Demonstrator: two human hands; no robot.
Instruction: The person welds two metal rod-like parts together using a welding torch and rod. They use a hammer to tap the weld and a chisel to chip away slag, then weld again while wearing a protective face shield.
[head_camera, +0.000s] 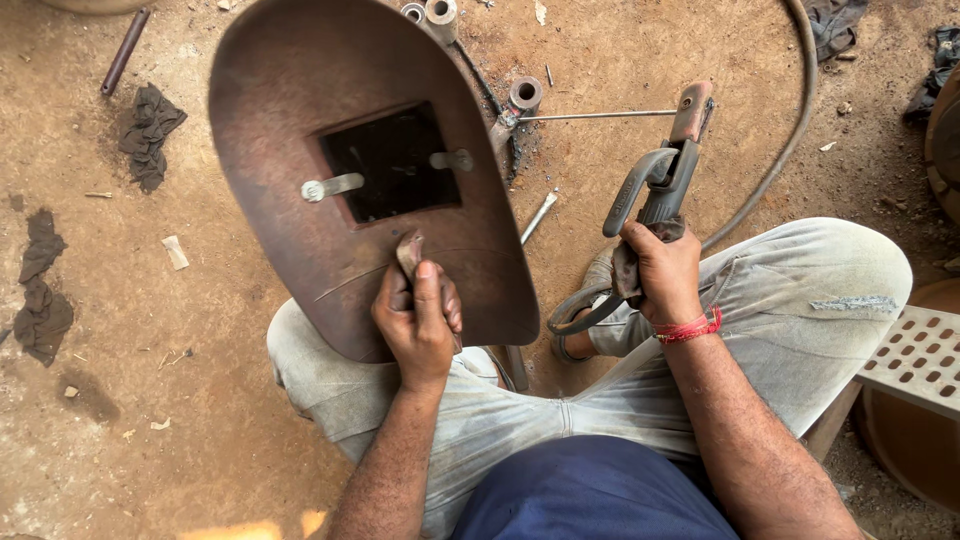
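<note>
Your dark blue shirt (590, 495) fills the bottom centre of the frame, with your pale grey trousers (800, 300) folded over crossed legs just above it. Left of centre, your left hand (418, 318) is clamped round the short handle of a rusty brown hand-held welding shield (300, 130), which stands tilted up over your left knee and covers much of the upper left; its square dark viewing window (393, 163) sits in the middle. Right of centre, your right hand (658, 272) is closed on a grey cloth-wrapped electrode holder (660, 185), whose jaw grips a thin straight welding rod (590, 116) running left toward small metal tube pieces (524, 96) on the dirt floor (150, 400).
</note>
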